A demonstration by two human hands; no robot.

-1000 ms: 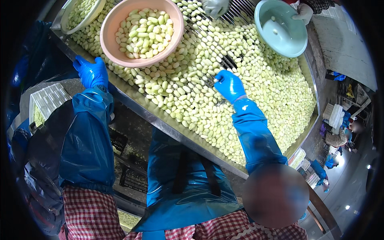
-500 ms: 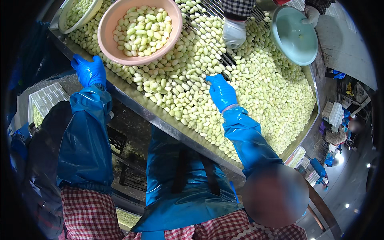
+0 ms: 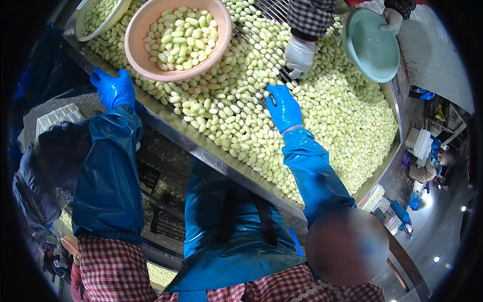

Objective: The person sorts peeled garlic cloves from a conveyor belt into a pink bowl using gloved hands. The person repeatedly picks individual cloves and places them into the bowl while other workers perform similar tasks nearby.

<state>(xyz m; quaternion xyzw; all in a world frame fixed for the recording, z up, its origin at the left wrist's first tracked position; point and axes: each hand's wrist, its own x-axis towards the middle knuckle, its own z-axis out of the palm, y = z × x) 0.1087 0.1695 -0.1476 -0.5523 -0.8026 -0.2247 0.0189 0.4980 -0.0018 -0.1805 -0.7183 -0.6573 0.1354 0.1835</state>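
Pale green oval pieces (image 3: 342,136), like small fruits or beans, cover a metal-rimmed sorting table (image 3: 201,151) with a slatted bed. My left hand (image 3: 114,90), in a blue glove, straddles the table's near rim, thumb inside and fingers along the outer side. Over the middle of the pieces is my right hand (image 3: 285,108), also blue-gloved, its thumb and forefinger apart with nothing seen between them; the other fingers are partly hidden. Just beyond it, a co-worker's white-gloved hand (image 3: 300,56) reaches down to the pieces and dark slats.
A pink basin (image 3: 136,60) of larger pieces stands at the far left, beside a pale bowl (image 3: 118,17). The co-worker's other hand (image 3: 391,21) holds a green basin (image 3: 372,48) at the far right. Black crates (image 3: 167,225) lie below the table.
My right hand has shifted slightly right and away from me, its thumb and forefinger spreading. The co-worker's glove has come nearer. My left hand has barely moved. A person at lower left has shifted.
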